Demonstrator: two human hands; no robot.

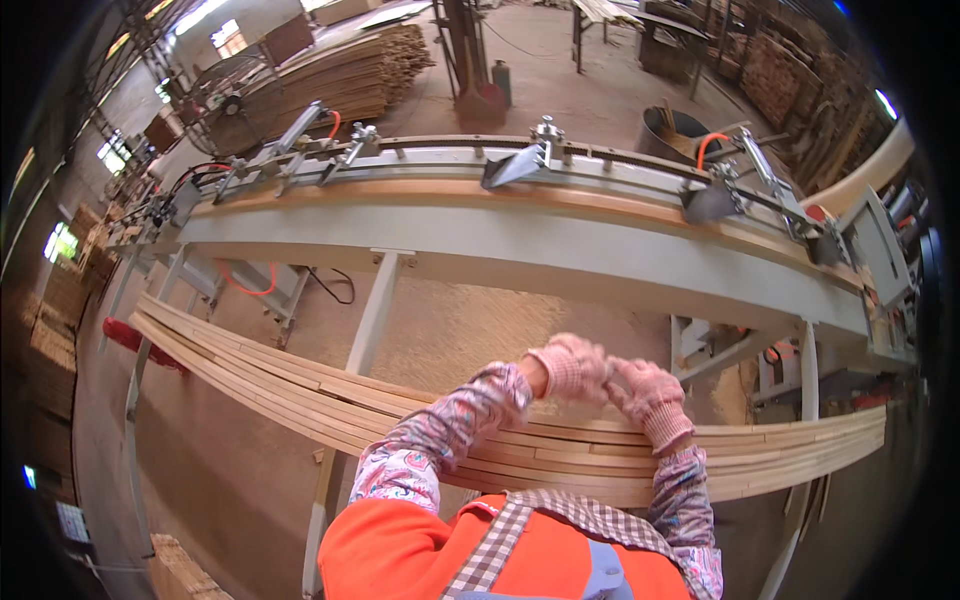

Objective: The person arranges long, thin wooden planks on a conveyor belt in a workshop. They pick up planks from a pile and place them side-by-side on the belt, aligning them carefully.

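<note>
My left hand (573, 368) and my right hand (650, 400) wear pink knitted gloves and meet at the fingertips. They are above the far edge of a stack of long, pale wooden strips (350, 410). The left fingers are smeared by motion, so their grip is unclear. My right fingers are bent and drawn together against the left ones; whatever they pinch, if anything, is too small to make out. Patterned sleeves cover both forearms. Beyond my hands, a brown wooden strip (430, 190) lies along the front of a long grey machine bench (560, 235).
Metal clamps (520, 165) and pneumatic cylinders (765, 165) with orange hoses line the bench. Grey legs (375, 315) stand between bench and stack. Sawdust (460, 330) covers the floor below. Stacked boards (345, 80) and a dark round bin (675, 130) are farther back.
</note>
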